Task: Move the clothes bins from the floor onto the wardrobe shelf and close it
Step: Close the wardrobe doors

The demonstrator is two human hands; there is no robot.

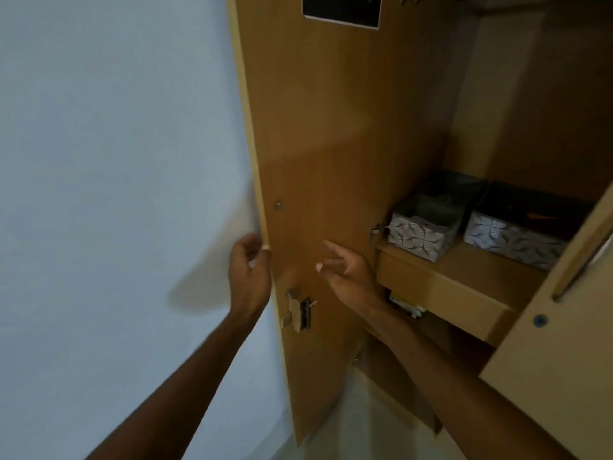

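Left hand (248, 273) grips the tall brown wooden wardrobe door (331, 127) by its edge, fingers curled — ready to swing it shut; right hand (345, 270) hovers spread. Leaf-patterned fabric bins (418, 234) sit shelved, centre right.

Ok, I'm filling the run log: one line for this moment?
bins: both on shelf | door: open | left hand: grips door edge | right hand: open, by door

Leaf-patterned grey-white bins (418, 234), seemingly; tan wardrobe (331, 127).
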